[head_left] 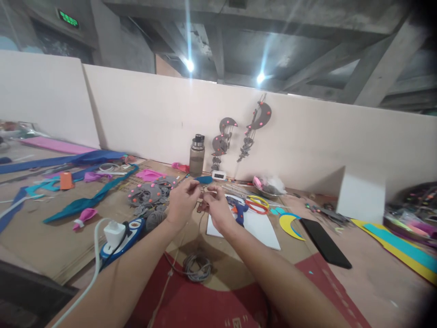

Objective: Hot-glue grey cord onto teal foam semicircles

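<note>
My left hand [184, 200] and my right hand [215, 205] are raised close together above the table, thumbs and fingers pinched. A thin tan cord [200, 223] runs between them and hangs down from the fingers. Both hands seem to hold it, though the fingertips partly hide it. Just right of my right hand, a blue glue gun [241, 213] rests on a white board [261, 230]. Below the hands lies a coil of grey cord [197, 266]. Grey felt pieces with pink and orange dots [146, 193] are piled to the left of my left hand.
A power strip [134, 230] with a white plug sits at the left front. Behind the hands stands a bottle [197, 155]. Scissors [257, 205], a yellow crescent [289, 227] and a black phone-like slab [326, 243] lie right. Dotted moon ornaments [261, 116] hang on the white partition [143, 109].
</note>
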A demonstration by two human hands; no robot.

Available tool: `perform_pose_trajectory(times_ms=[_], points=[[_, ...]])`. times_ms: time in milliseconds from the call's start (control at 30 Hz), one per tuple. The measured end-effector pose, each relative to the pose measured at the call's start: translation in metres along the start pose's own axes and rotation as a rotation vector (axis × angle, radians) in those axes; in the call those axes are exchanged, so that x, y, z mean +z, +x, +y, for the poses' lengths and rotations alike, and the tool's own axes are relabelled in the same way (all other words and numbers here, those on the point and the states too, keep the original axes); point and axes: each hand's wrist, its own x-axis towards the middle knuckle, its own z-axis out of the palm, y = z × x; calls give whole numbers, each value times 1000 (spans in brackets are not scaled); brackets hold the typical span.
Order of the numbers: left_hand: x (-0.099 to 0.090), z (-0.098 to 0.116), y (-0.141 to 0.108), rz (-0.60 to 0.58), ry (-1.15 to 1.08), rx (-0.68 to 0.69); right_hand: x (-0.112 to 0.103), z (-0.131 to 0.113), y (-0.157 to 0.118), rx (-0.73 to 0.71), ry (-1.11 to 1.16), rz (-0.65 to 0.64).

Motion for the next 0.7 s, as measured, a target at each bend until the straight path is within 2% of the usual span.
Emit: perform_pose_trajectory(times_ms=[100, 267, 433, 700], points=[[0, -2, 4, -4, -38, -63, -4, -4, 1, -108, -121, -15], [8, -15, 6, -80, -310, -289, -20, -9, 3, -293, -348, 68], [14, -25, 4, -121, -308, -368, -30, -11, 6, -371, -452, 137], [15, -18, 0, -127, -390, -415, -35, -2, 13, -394, -507, 175]])
